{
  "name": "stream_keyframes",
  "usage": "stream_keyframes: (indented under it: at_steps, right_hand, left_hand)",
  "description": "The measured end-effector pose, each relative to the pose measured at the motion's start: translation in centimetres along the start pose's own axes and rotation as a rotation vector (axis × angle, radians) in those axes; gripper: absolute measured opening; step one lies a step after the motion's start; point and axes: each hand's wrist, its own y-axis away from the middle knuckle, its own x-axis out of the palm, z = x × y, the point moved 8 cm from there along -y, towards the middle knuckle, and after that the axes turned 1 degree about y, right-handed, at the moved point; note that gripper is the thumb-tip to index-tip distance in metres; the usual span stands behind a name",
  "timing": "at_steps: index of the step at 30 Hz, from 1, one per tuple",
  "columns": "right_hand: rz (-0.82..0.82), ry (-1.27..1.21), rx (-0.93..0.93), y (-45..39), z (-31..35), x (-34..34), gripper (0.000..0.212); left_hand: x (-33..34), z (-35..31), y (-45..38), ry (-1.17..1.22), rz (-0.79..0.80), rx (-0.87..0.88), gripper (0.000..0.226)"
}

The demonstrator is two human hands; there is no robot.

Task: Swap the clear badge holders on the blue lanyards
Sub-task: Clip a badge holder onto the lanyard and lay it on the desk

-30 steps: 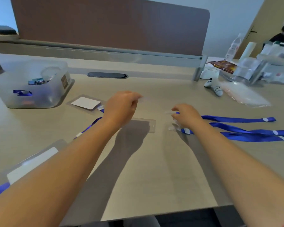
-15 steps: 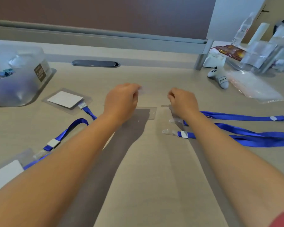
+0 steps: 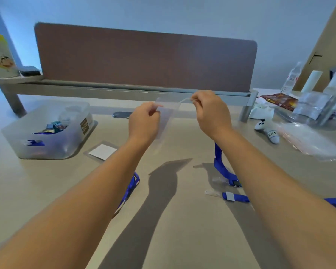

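We are holding an empty clear badge holder (image 3: 166, 113) up above the desk (image 3: 182, 220), between both hands. Our left hand (image 3: 144, 123) is pinching the holder's upper left corner between thumb and fingertips. Our right hand (image 3: 211, 111) is closed in a pinch on a clear plastic strap (image 3: 184, 100) that is meeting the holder's top right edge; whether the strap is threaded through the slot we cannot tell. A blue lanyard (image 3: 220, 166) is hanging from below our right wrist down to the desk, ending near a clear clip. Just nearer lies a second blue lanyard end (image 3: 234, 197) with a grey crimp and its own clear strap, lying flat and apart from the first. A third blue lanyard (image 3: 130, 188) is showing from under our left forearm. Left of it, a badge holder with a white card (image 3: 102, 151) is lying flat on the desk. Further left a translucent storage bin (image 3: 47, 131) is sitting with small items inside. At the far side a brown divider panel (image 3: 144, 61) is standing upright. To the right we are noting a white game controller (image 3: 267, 130), a flat clear plastic bag (image 3: 308, 140) and assorted packets beyond.
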Motion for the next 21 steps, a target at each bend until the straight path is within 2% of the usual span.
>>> stream_keyframes:
  at_steps: [3, 7, 10, 15, 21]
  right_hand:
    - [0.079, -0.157, 0.069, 0.1, 1.8, 1.1, 0.028]
    - [0.193, -0.369, 0.181, 1.4, 3.8, 2.8, 0.029]
    - [0.249, -0.460, 0.231, 2.2, 5.0, 3.7, 0.029]
    - [0.360, -0.623, 0.328, 3.3, 6.2, 4.3, 0.025]
    - [0.463, -0.662, 0.417, 4.7, 6.3, 4.9, 0.033]
  left_hand:
    - [-1.3, 1.5, 0.3, 0.145, -0.017, -0.168, 0.013]
    - [-2.6, 2.2, 1.2, 0.265, -0.043, -0.259, 0.014]
    - [-3.4, 2.2, 2.2, 0.311, -0.037, -0.266, 0.008]
    - [-4.2, 2.4, 3.3, 0.295, -0.008, -0.227, 0.029]
    - [-4.5, 2.3, 4.0, 0.222, 0.001, -0.125, 0.034]
